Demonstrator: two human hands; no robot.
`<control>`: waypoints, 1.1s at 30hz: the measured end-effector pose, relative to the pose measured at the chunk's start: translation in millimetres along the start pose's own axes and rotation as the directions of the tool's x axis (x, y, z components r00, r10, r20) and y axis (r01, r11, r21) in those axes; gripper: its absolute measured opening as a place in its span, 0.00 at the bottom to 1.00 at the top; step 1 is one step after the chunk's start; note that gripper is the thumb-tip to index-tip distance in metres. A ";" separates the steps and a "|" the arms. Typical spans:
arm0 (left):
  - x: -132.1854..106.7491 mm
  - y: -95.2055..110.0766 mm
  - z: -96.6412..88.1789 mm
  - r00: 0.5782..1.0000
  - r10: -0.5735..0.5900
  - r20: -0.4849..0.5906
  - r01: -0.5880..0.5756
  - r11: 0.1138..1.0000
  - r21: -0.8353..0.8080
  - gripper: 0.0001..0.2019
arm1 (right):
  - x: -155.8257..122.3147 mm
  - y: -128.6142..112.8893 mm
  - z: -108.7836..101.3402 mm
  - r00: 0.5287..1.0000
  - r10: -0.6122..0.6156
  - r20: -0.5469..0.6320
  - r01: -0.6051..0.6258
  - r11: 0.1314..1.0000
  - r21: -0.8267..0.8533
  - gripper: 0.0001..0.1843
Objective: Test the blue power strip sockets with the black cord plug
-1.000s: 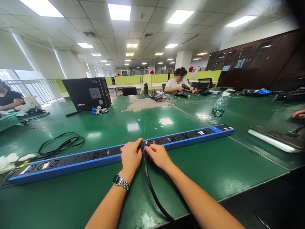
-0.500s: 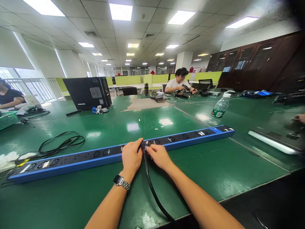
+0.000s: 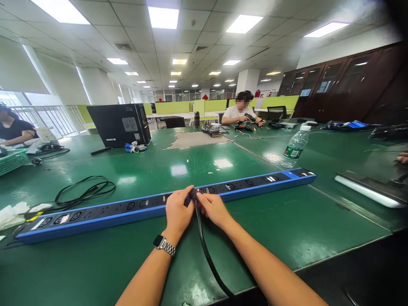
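Observation:
A long blue power strip (image 3: 111, 219) with a black face and rows of sockets lies across the green table in front of me. Over its middle, my left hand (image 3: 178, 210) is closed on a black plug (image 3: 194, 194), with thumb and fingers at its left side. My right hand (image 3: 216, 208) pinches the same plug from the right. A thick black cable (image 3: 206, 253) runs from the plug down toward the table's near edge. My fingers partly cover the plug, and I cannot tell whether it is seated in a socket.
A thin black cord (image 3: 84, 191) lies coiled behind the strip's left end. Beyond stand a black computer case (image 3: 114, 126), gloves (image 3: 135, 147) and a clear bottle (image 3: 295, 146). A black-and-white bar (image 3: 366, 191) lies right. A person (image 3: 242, 110) sits opposite; another (image 3: 14, 127) is far left.
My right fingertips have come up onto the plug, from beside it on the strip. The plug's top shows more between my hands. The whole view has shifted slightly.

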State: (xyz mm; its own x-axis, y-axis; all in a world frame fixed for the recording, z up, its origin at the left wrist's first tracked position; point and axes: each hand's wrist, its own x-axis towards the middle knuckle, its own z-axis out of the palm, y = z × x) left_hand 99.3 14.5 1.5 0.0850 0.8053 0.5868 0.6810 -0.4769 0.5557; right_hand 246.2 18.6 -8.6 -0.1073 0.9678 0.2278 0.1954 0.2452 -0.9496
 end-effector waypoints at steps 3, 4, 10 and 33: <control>-1.3 0.5 1.3 1.000 -0.010 -0.023 0.010 1.000 0.001 0.19 | 0.8 -4.2 0.6 0.987 0.117 0.110 -0.132 0.981 0.143 0.34; -1.5 0.6 1.4 1.000 -0.004 -0.028 0.004 1.000 -0.001 0.19 | 0.9 -6.1 0.2 0.975 0.163 0.149 -0.188 0.966 0.176 0.34; -1.1 1.4 0.8 0.990 0.126 -0.056 -0.124 0.991 0.040 0.14 | -1.4 -14.5 -6.4 0.941 0.270 0.203 -0.321 0.903 0.285 0.31; -4.5 -1.0 4.7 0.977 0.198 -0.082 -0.196 0.980 0.023 0.16 | 10.1 -24.5 -67.2 0.822 0.558 -0.111 -0.325 0.621 0.714 0.19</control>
State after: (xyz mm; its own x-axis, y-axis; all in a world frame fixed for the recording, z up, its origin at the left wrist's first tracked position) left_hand 101.7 12.9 -4.5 0.1580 0.6635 0.7313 0.6679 -0.6173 0.4157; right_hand 305.9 26.3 31.5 0.1291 0.9389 -0.3190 -0.5396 -0.2034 -0.8170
